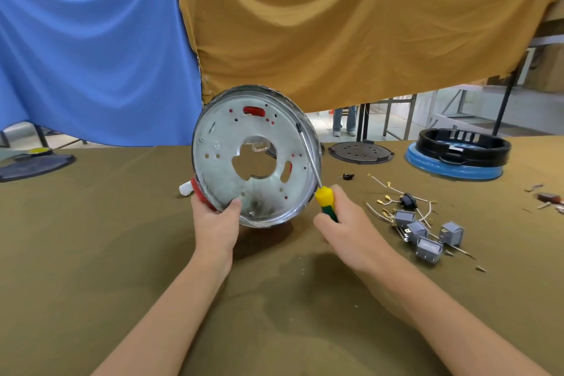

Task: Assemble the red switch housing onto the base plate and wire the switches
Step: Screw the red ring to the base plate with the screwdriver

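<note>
Head view looks down on the round metal base plate (256,159), tipped up on its edge above the olive-covered desk (91,238) with its pierced flat face turned toward the person. Red switch housing (203,197) shows behind the plate at its lower left rim and peeks red through slots near the top and right of the face. At that lower left rim sits the left hand (218,223), grasping the plate: the thumb presses on the metal face while the other fingers wrap behind, out of sight. Just to the right, the right hand (348,229) is clenched around the yellow and green handle of a screwdriver (317,180), whose thin shaft slants up and left along the plate's right rim, the tip lying near the upper right edge. Farther right on the desk lie four grey switches (427,235) in a loose cluster, tangled with pale wires (393,189) that end in brass terminals. Beyond them stand a black perforated disc (360,152) and a black ring sitting on a blue round base (451,166). Blue and mustard cloths (351,27) hang behind the desk.
</note>
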Tool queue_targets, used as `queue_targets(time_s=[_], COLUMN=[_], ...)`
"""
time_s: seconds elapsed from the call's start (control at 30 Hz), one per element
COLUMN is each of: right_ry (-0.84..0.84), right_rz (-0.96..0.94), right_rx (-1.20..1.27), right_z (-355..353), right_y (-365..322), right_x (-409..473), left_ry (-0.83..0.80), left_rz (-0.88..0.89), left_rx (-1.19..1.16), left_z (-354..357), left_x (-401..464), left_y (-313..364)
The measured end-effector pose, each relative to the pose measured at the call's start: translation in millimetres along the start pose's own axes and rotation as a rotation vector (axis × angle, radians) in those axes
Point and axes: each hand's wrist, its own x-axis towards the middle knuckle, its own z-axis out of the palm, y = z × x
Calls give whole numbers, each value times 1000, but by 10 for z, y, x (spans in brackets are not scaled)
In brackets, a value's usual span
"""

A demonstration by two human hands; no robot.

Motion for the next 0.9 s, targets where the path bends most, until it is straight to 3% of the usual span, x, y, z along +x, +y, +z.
queue_targets(time_s=[0.13, 0.37, 0.47, 0.9], right_ry=[-120, -62, -43, -57], right_rz=[-13, -142, -201, -170], right_rx=[-105, 14, -60, -187], right_z=[51, 70, 55, 19], right_y=[74, 135, 133, 86], right_x=[7, 22, 20, -12], left_ry=[37, 101, 130, 134], left_rz=[48, -77, -114, -5], left_rx=[10, -212, -275, -128], left_z=[-24, -79, -126, -151], left_x=[46, 140, 171, 153], left_y=[0, 64, 107, 124])
